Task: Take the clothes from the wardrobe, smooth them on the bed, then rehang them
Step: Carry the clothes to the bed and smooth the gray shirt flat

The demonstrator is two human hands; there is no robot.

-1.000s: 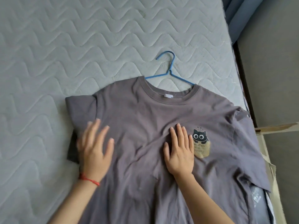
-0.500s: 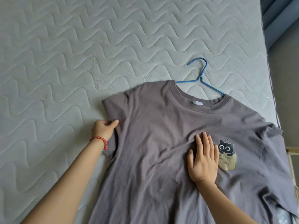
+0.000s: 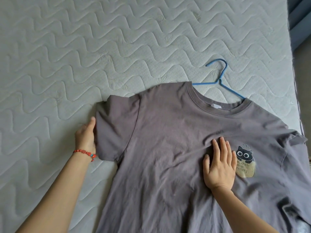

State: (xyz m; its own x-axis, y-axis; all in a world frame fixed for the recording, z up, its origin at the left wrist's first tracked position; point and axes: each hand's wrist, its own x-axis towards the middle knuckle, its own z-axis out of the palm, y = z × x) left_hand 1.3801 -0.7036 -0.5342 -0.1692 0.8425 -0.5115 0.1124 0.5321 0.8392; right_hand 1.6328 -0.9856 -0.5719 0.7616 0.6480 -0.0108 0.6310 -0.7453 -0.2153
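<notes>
The bed point(image 3: 84, 47) lies bare left of and beyond the shirt point(image 3: 168, 140), whose right sleeve nears the edge. The hanger point(image 3: 220, 78) sits in the collar. Left hand point(image 3: 85, 135) pinches the sleeve hem; right hand point(image 3: 218, 165) presses flat, fingers spread. Print point(image 3: 244, 161) reads "WHATS IN YOUR POCKET".

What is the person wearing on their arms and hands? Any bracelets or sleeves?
Both forearms are bare, with no sleeves in view. The left hand has a red beaded bracelet around its wrist, with a small blue bead among the red ones near a dangling end. The right hand wears nothing: no ring, watch or bracelet shows. No gloves on either hand.
</notes>
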